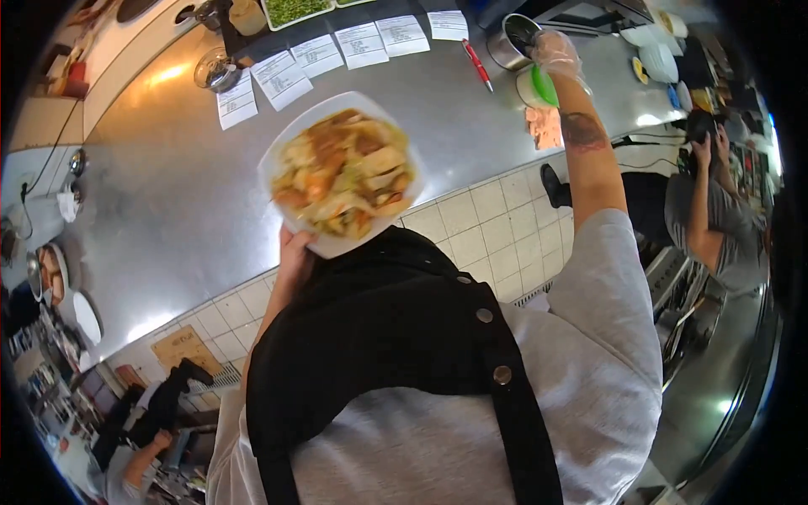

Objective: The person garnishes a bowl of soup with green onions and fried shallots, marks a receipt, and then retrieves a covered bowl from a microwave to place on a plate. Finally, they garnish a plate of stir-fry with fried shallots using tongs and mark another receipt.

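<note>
My left hand (295, 249) grips the near rim of a white square bowl (335, 246) and holds it out in front of my apron. Chunky food (345, 168) in brown sauce, with pale pieces and orange bits, fills the bowl. My right hand (557, 52), in a clear plastic glove, is stretched far forward to the mouth of a metal container (510, 44) lying tilted at the counter's back. Its fingertips are partly hidden there, and what they hold, if anything, does not show. Just below that hand is a white tub with a green rim (539, 87).
Several printed slips (362, 44) lie along the back of the steel counter (168, 194). A red pen (477, 66), an orange-pink cloth or paper (544, 128) and a glass jar (216, 71) are also there. Other people stand at right (715, 210) and lower left (139, 446).
</note>
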Action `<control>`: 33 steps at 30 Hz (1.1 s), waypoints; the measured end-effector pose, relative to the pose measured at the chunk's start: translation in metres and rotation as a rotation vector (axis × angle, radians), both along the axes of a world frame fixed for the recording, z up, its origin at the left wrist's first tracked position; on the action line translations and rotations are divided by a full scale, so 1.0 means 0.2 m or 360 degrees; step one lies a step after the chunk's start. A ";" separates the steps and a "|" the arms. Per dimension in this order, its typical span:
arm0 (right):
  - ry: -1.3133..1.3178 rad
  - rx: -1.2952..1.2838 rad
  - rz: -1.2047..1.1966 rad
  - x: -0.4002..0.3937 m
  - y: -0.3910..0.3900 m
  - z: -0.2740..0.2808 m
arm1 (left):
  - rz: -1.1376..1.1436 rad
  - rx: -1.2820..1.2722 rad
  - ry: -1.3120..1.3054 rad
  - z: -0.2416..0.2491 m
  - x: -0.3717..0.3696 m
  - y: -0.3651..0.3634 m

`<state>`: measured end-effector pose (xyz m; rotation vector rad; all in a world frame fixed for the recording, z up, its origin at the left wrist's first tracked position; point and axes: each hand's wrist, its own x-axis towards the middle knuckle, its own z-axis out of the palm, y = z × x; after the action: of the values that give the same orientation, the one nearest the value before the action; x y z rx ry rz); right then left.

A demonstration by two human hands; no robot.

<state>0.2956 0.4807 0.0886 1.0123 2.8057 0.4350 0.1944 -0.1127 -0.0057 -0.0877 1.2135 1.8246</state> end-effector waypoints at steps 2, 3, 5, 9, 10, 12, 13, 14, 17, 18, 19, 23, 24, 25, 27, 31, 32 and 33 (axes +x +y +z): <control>0.0019 0.0086 -0.0025 -0.03 0.01 -0.01 | -0.0087 -0.0084 0.0018 0.03 0.05 0.21; 0.0032 0.0130 -0.0042 -0.05 0.00 -0.01 | -0.0089 -0.0101 0.0012 0.04 0.07 0.30; -0.0021 0.0132 0.0003 -0.10 -0.02 0.02 | -0.0085 -0.0117 0.0027 0.02 0.07 0.45; -0.0216 0.0171 0.0076 -0.07 -0.05 0.08 | -0.0156 -0.0017 0.0198 0.03 0.07 0.63; -0.0253 0.0190 0.0119 -0.06 -0.05 0.09 | -0.0204 -0.0071 0.0151 0.08 0.06 0.66; -0.0279 0.0199 0.0174 -0.06 -0.05 0.13 | -0.0239 -0.0138 0.0110 0.18 -0.01 0.67; -0.0152 0.0193 0.0245 -0.04 -0.04 0.17 | -0.0433 -0.0222 0.0174 0.23 -0.06 0.65; -0.0026 0.0187 0.0315 0.00 -0.02 0.18 | -0.0627 -0.0306 0.0235 0.26 -0.13 0.61; 0.0203 0.0315 0.0614 0.14 0.01 0.22 | -0.0702 -0.0528 0.0639 0.23 -0.27 0.47; 0.0209 0.0312 0.0623 0.18 -0.03 0.22 | -0.0581 -0.0655 0.0975 0.20 -0.30 0.41; 0.0273 0.0261 0.0428 0.22 -0.11 0.23 | -0.0576 -0.0662 0.0977 0.17 -0.33 0.36; 0.0617 0.0122 0.0082 0.36 -0.43 0.37 | -0.0047 -0.1286 0.2001 0.10 -0.41 0.19; 0.0727 -0.0126 -0.0068 0.36 -0.62 0.44 | 0.0109 -0.1408 0.2262 0.08 -0.42 0.14; 0.0837 -0.0371 -0.0225 0.33 -0.82 0.49 | 0.0271 -0.1521 0.2527 0.06 -0.42 0.10; 0.1181 -0.0580 0.0082 0.34 -1.11 0.39 | 0.0222 -0.1532 0.2568 -0.02 -0.43 0.05; 0.1119 -0.0751 0.0350 0.23 -1.54 0.21 | 0.0125 -0.1579 0.2641 -0.08 -0.42 0.01; 0.1119 -0.0753 0.0345 0.19 -1.60 0.19 | 0.0115 -0.1594 0.2658 -0.08 -0.43 0.01; 0.1034 -0.0716 0.0297 0.14 -1.64 0.17 | 0.0107 -0.1606 0.2679 -0.07 -0.43 0.02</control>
<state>0.3236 0.1521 0.1227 0.9052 3.3189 -0.6071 0.1078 -0.1094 -0.0202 1.0273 3.1450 0.8222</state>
